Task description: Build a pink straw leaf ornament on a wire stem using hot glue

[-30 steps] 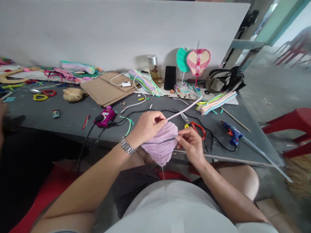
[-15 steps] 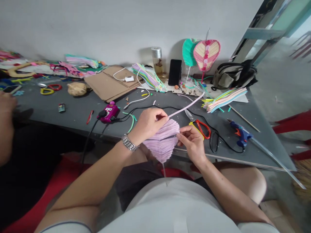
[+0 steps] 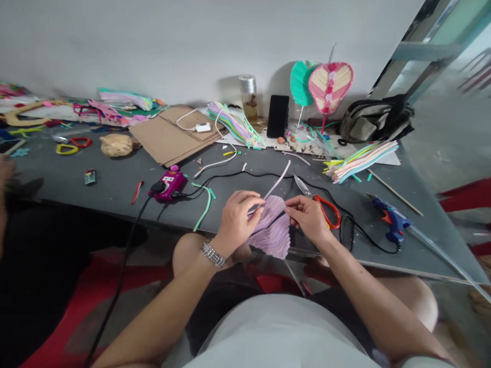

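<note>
A pleated lilac fan on a clear stick hangs between my hands at the table's front edge. My left hand, with a metal watch on the wrist, pinches a pale lilac strip at the fan's top left; the strip's free end points up and away. At the fan's right edge, my right hand is closed on the fan with thumb and fingertips. Orange-handled scissors lie just beyond my right hand, partly hidden by it.
A blue glue gun lies at the right, its cord crossing the table. A purple power socket is left of centre. Strip bundles, a phone, a jar and two finished fans line the back. Another person's hand is far left.
The fan has tilted, its stick now slanting to the lower right. My left hand has moved right, closer to my right hand. The strip's free end is lower and further left.
</note>
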Available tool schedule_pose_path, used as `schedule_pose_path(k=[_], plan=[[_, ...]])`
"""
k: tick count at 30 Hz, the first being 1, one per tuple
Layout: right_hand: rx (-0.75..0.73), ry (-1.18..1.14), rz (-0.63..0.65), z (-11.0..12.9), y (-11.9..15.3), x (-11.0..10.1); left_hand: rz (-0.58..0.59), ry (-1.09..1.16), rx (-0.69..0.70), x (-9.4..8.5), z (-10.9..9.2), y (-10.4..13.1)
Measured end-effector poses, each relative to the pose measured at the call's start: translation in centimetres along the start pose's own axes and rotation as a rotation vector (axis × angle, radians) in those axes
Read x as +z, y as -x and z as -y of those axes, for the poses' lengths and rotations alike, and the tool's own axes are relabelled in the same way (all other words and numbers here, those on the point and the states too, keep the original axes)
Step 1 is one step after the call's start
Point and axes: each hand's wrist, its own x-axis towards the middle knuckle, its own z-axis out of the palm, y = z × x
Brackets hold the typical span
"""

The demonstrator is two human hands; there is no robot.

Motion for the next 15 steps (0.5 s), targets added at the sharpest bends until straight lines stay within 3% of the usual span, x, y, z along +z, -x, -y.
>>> schedule_pose_path(k=[3,8,12,15], plan=[[-0.088,0.252,-0.015,-0.9,-0.1,0.8,0.051,-0.054,-0.019,1.7,1.1,1.7],[-0.274,0.772,-0.004,-1.0,-0.4,1.6,0.275,-0.114,0.098,3.0,1.0,3.0],[-0.381,0.854,0.023,-0.7,-0.2,0.7,0.325,-0.133,0.092,3.1,0.6,3.1],[-0.363,0.812,0.049,-0.4,-0.2,0.1,0.319,-0.133,0.089,3.2,0.7,3.2]])
